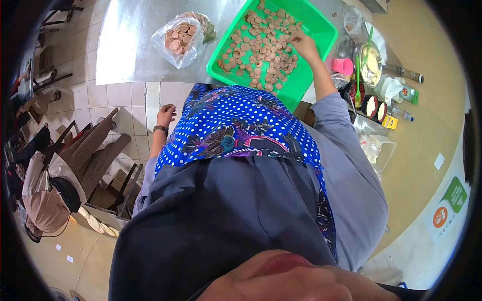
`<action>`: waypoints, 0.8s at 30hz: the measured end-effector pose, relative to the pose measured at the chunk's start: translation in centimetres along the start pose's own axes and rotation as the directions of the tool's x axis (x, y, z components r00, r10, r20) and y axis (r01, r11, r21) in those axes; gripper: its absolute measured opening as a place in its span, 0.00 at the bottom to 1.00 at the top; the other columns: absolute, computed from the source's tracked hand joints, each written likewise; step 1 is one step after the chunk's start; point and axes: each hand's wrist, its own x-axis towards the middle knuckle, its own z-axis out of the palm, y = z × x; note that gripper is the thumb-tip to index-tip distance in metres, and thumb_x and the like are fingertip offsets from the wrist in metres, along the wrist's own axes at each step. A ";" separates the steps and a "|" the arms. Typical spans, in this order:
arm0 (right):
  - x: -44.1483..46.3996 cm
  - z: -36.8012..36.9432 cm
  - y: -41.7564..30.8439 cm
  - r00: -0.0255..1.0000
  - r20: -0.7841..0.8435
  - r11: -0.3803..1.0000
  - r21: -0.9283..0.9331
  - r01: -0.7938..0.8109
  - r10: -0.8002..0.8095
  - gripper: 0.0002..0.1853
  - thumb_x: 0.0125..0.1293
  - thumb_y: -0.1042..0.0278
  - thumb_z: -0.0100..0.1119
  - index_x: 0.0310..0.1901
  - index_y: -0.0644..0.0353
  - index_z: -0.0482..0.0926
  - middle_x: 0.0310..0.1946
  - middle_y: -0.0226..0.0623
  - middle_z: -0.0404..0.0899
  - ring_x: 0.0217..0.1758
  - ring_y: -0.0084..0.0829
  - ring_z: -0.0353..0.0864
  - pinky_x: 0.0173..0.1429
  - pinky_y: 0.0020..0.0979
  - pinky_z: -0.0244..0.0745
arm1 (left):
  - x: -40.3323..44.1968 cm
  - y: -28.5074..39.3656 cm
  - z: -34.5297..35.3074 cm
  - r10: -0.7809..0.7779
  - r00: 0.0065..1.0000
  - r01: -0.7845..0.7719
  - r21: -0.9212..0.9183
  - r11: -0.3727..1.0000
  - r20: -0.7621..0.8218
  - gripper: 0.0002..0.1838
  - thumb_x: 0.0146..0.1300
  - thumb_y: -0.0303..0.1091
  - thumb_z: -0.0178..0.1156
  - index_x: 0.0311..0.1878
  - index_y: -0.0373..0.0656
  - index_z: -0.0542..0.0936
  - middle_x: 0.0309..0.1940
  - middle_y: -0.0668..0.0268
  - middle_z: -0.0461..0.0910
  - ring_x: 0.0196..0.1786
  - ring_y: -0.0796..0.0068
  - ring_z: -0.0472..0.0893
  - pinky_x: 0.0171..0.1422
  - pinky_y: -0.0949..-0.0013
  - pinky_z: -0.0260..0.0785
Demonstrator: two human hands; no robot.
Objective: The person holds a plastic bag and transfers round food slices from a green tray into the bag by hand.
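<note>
A dark scarf (226,200) lies nearest; slices (261,50) spread across the tray (319,25), others still in the left bag (159,41); right hand (303,45) bunched, grip unclear; left hand (165,116) loosely half-curled.

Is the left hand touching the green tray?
Apart. The head view shows floor and blue apron between the left hand and the green tray.

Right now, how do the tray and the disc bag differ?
The tray is green, wide and rigid; the bag is clear, smaller and crumpled.
The tray's discs lie loosely spread; the bag's are heaped together.
The right hand is at the tray; neither hand is at the bag.
Both hold round brownish discs.
</note>
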 end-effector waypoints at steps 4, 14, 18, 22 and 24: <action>-2.4 1.7 -1.2 0.967 0.227 0.933 -0.359 -0.026 0.114 0.11 0.50 0.65 0.63 0.36 0.54 0.80 0.34 0.38 0.82 0.35 0.33 0.81 0.38 0.33 0.75 | -1.0 0.0 -0.1 -0.018 1.000 0.019 0.032 0.999 -0.019 0.14 0.60 0.37 0.61 0.47 0.42 0.77 0.35 0.68 0.80 0.32 0.78 0.80 0.30 0.75 0.72; -1.8 -0.2 0.5 0.959 -0.192 0.950 -0.274 0.153 -0.210 0.14 0.52 0.70 0.60 0.43 0.49 0.81 0.43 0.38 0.78 0.45 0.38 0.79 0.45 0.36 0.75 | -1.2 -2.9 -0.8 -0.103 0.995 0.103 -0.018 0.995 0.003 0.14 0.59 0.37 0.62 0.46 0.42 0.77 0.34 0.68 0.80 0.32 0.78 0.80 0.28 0.75 0.72; -3.8 0.3 -2.0 0.994 0.015 0.880 -0.463 0.104 -0.109 0.15 0.52 0.71 0.60 0.44 0.47 0.81 0.45 0.37 0.76 0.48 0.39 0.78 0.46 0.38 0.75 | -0.8 -2.4 -0.5 -0.097 0.995 0.098 -0.033 0.995 0.019 0.15 0.59 0.37 0.62 0.47 0.42 0.77 0.35 0.68 0.80 0.32 0.78 0.80 0.29 0.75 0.72; -5.2 2.8 -0.8 0.968 0.213 0.865 -0.452 0.219 -0.134 0.16 0.51 0.69 0.62 0.45 0.47 0.79 0.45 0.36 0.74 0.50 0.39 0.77 0.47 0.39 0.74 | -1.5 -0.3 0.1 -0.094 0.996 0.094 0.005 0.996 -0.002 0.15 0.60 0.37 0.61 0.47 0.42 0.77 0.35 0.68 0.80 0.33 0.78 0.80 0.30 0.74 0.72; -5.3 3.1 -0.8 0.965 0.213 0.852 -0.467 0.236 -0.151 0.16 0.52 0.69 0.62 0.45 0.47 0.79 0.45 0.36 0.73 0.51 0.38 0.76 0.47 0.38 0.74 | -1.6 0.2 0.1 -0.061 0.998 0.061 0.033 0.998 0.001 0.14 0.60 0.37 0.61 0.47 0.42 0.77 0.35 0.68 0.80 0.33 0.78 0.80 0.31 0.75 0.72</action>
